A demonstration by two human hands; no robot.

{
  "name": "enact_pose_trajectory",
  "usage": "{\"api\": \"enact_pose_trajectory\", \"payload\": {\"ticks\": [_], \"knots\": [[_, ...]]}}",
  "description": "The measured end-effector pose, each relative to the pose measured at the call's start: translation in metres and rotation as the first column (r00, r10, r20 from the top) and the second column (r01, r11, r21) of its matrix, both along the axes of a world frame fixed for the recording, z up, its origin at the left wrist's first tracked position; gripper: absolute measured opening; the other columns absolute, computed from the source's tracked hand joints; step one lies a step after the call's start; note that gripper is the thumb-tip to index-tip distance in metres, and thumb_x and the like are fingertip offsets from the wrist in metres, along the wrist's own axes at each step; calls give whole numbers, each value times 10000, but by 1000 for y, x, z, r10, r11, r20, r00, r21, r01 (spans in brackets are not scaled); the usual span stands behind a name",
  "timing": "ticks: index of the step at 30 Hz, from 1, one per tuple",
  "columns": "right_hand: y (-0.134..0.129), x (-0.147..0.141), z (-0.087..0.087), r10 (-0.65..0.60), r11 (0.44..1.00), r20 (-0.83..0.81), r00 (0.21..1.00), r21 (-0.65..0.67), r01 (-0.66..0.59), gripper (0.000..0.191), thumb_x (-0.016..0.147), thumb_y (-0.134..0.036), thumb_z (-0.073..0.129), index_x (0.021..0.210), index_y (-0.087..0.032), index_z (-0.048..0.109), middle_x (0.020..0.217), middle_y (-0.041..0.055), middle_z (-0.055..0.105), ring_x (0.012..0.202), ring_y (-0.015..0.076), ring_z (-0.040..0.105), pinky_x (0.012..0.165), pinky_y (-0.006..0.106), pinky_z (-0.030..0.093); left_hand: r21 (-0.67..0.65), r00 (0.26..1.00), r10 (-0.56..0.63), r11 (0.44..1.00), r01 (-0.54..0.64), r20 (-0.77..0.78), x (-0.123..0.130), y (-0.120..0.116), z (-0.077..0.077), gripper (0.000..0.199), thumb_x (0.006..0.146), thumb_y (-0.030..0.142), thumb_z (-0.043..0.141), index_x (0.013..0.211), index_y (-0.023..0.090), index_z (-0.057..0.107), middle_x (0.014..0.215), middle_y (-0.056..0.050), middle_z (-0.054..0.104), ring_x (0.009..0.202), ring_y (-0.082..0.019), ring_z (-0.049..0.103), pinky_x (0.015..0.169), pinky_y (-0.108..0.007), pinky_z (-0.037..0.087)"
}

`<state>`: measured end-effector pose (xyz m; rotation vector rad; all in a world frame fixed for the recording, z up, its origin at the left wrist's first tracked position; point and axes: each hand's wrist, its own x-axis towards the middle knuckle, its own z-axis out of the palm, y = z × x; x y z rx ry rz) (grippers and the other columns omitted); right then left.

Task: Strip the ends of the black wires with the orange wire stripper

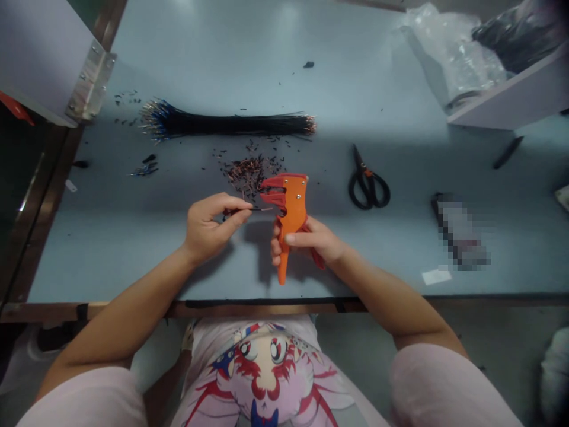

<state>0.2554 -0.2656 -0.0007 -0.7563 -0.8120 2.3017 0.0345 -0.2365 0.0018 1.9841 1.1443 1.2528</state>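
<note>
At 1 bench [249, 53] were 2 hands [211, 224], 1 wire stripper [294, 201], 1 pr. scissors [368, 172], 1 lg. wire bundle [240, 124] and 1 main offcut pile [249, 171]; indiv. wires [166, 120] couldn't be counted.

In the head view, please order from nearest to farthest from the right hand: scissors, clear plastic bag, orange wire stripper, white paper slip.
From the right hand:
1. orange wire stripper, held in it
2. scissors, upper right
3. white paper slip, lower right
4. clear plastic bag, far upper right

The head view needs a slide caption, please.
Left hand pinches a wire beside an orange tool in the right hand.
</note>
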Motion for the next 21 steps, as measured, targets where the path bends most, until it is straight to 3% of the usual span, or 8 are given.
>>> {"api": "enact_pose_trajectory", "payload": {"ticks": [7,13,17,21], "knots": [[-5,-5,-3,40,993,-43,998,-106,-45,289,784,-302,691,971,-131,553,791,69,686,697,217,704,694,377,562,-202,995,-63,976,78,82,14,-7,-6,32,768,222,681,758,197,698,648,4,690,563,-101,603,546,-209,468],[-5,-6,-6,13,988,-134,991,-149,-33,292,777,-288,692,972,-126,547,779,55,684,692,218,701,699,401,560,-401,981,-114,900,170,159,18,-12,-11,159,835,251,595,909,176,713,700,-22,698,637,-121,643,622,-227,502],[-5,-6,-6,21,989,-150,988,-140,-43,296,771,-286,699,963,-125,541,775,60,689,695,221,703,680,382,561,-418,979,-124,890,181,160,18,-13,-11,155,826,257,609,913,178,710,808,-44,722,725,-142,659,680,-247,510],[-6,-6,-3,31,992,-137,990,-118,-47,286,787,-307,687,954,-132,534,765,54,683,684,211,694,685,388,563,-380,983,-101,912,153,153,18,-12,-11,93,796,254,645,809,176,695,744,-22,709,670,-127,632,629,-231,487]]}}
